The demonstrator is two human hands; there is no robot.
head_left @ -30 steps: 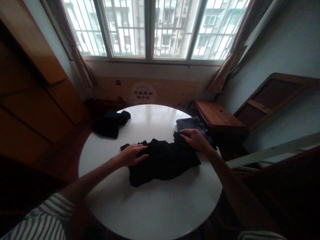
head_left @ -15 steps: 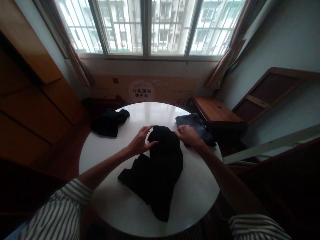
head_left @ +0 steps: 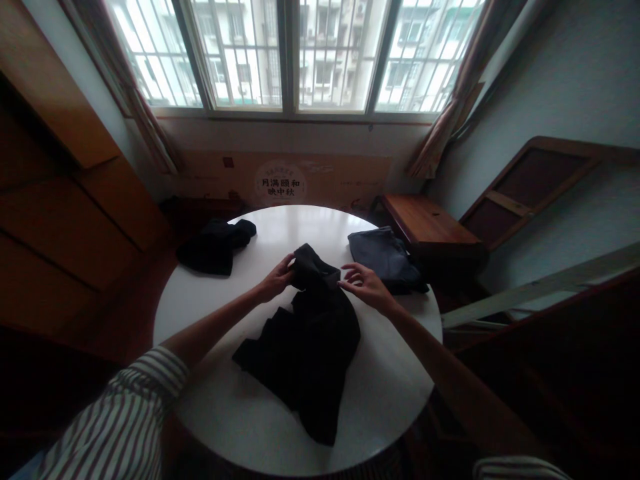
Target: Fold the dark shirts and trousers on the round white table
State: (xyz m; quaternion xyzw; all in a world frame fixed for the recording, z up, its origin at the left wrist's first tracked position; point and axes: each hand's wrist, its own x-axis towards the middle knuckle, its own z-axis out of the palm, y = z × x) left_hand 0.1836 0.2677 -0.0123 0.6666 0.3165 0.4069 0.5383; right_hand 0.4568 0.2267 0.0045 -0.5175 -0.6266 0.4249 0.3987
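Black trousers (head_left: 315,353) lie crumpled on a round white table (head_left: 200,320), one leg spread left and the other toward the near edge. At their far end, the waist opening is raised, and its greyer inside shows. My left hand (head_left: 278,277) is closed on the left side of this waistband, fingers partly hidden by the cloth. At the right side of the opening, my right hand (head_left: 367,287) pinches the edge between thumb and fingertip, its other fingers loosely bent.
A dark bundled garment (head_left: 213,248) rests at the table's far left edge. On the far right lies a folded dark grey garment (head_left: 383,250), close to my right hand. Beyond the table stand a low wooden cabinet (head_left: 425,220) and a printed cardboard panel (head_left: 210,173) under the window.
The far end of the trousers has been lifted and opened, showing the inside of the waist. My left hand has closed on its edge; my right hand has moved slightly nearer and left.
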